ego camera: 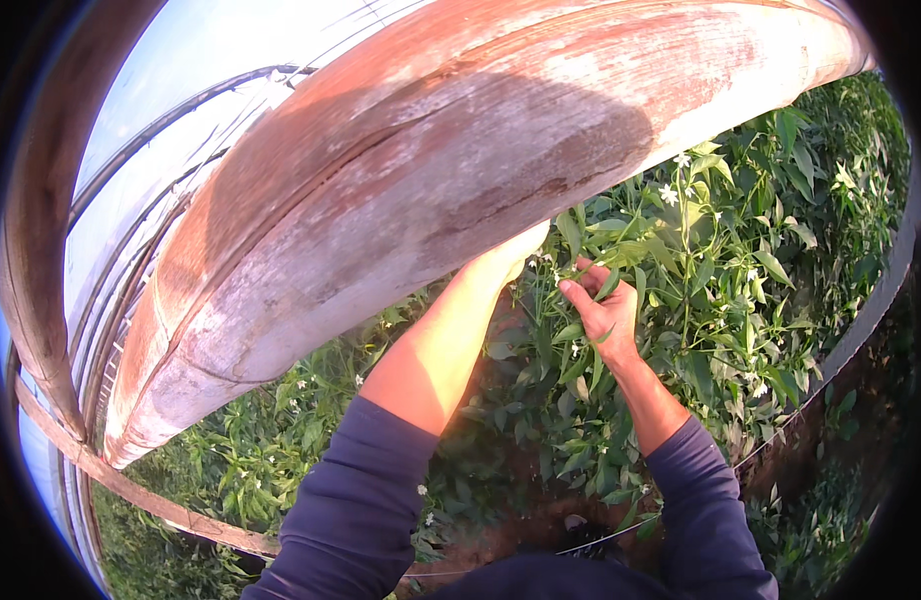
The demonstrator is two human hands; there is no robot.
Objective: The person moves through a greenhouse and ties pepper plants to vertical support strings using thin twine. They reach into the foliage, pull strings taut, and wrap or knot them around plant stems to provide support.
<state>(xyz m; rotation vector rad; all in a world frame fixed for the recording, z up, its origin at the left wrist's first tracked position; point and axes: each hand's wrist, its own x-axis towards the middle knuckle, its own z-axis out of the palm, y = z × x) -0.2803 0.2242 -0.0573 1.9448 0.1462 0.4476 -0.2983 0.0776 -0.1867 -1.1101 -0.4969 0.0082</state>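
Note:
A thick bamboo pole [445,172] with a long crack slants across the upper view, very near the camera. My left hand [532,244] reaches up beneath it. Only the wrist and the heel of that hand show; the pole hides the fingers and whatever they touch. To its right, my right hand [609,304] has its thumb and forefinger around a thin leafy shoot, with leaves lying across the fingers. The shoot belongs to dense green plants, apparently peppers [700,277], with small white star-shaped flowers [668,195].
A second wooden post [37,225] stands at the far left, with curved greenhouse hoops [168,124] behind it. A thin rail [168,510] runs at lower left. Strings [610,536] cross low before me. A pale strip [873,307] curves along the right, beside brown soil [843,465].

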